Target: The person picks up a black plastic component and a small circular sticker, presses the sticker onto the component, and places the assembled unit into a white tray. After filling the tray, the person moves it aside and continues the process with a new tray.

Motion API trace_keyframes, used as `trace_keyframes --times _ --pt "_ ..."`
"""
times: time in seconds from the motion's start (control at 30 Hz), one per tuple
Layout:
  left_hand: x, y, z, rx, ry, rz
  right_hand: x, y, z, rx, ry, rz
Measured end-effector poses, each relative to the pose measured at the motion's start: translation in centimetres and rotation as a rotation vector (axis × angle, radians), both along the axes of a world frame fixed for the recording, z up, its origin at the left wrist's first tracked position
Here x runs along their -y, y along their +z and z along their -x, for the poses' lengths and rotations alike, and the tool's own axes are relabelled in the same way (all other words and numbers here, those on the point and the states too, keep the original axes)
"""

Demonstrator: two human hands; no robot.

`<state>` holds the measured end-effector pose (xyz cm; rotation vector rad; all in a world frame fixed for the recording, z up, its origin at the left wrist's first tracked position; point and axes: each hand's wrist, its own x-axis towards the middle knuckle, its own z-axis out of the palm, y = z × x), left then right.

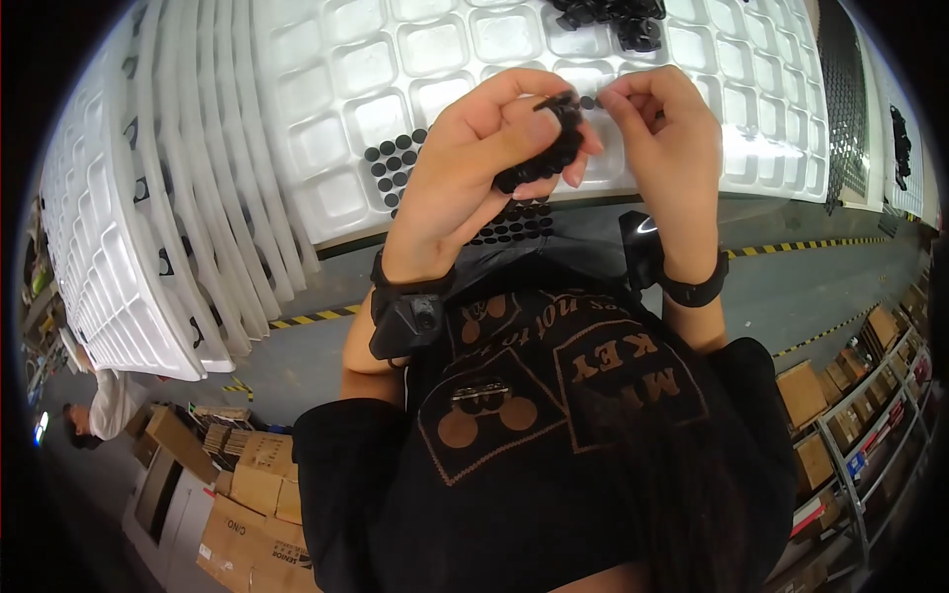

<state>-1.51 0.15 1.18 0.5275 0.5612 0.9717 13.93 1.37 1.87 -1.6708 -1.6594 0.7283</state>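
My left hand (474,148) is closed around a black moulded plastic part (544,158), possibly more than one; the fingers hide much of it. Just to its right, my right hand (667,133) pinches a small round black pad (589,102) between thumb and forefinger, a short way from the black part. Beneath both hands lies a white tray (341,203) with square compartments. A sheet of round black pads (392,166) rests on it beside my left wrist, and more round black pads (514,225) show below the hands, near my lap.
A pile of black plastic parts (613,18) sits on the tray's far side. At the left stands a row of stacked white trays (129,247). Cardboard boxes (242,534) and a loaded shelf rack (840,460) are on the floor behind. Another person (109,405) is at far left.
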Motion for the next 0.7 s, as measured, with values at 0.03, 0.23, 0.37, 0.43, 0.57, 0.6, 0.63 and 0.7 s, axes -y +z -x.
trace_keyframes --times 0.03,0.23,0.37,0.43,0.57,0.6,0.63,0.7 --pt "-0.1 -0.4 0.1 0.009 -0.028 -0.039 -0.1 0.0 0.0 0.015 -0.002 0.007" --pt "-0.2 -1.1 0.3 0.12 -0.056 -0.088 0.0 -0.3 -0.2 0.082 0.066 -0.04" --pt "0.0 -0.6 0.1 0.108 -0.002 -0.065 -0.2 -0.4 -0.7 -0.005 0.065 0.009" --pt "0.0 -0.2 0.1 0.035 0.012 -0.105 -0.5 -0.3 -0.8 -0.147 0.049 0.084" --pt "0.3 -0.5 -0.5 -0.334 0.132 -0.372 0.7 0.9 -0.3 -0.555 0.113 -0.15" --pt "0.5 -0.7 -0.9 -0.559 0.225 -0.56 1.0 1.1 -0.2 -0.554 0.112 -0.144" --pt "0.6 -0.9 -1.2 -0.786 0.317 -0.747 1.3 1.4 0.0 -0.544 0.142 -0.17" --pt "0.8 -0.9 -1.5 -0.814 0.359 -0.736 1.7 1.5 0.2 -0.525 0.201 -0.222"
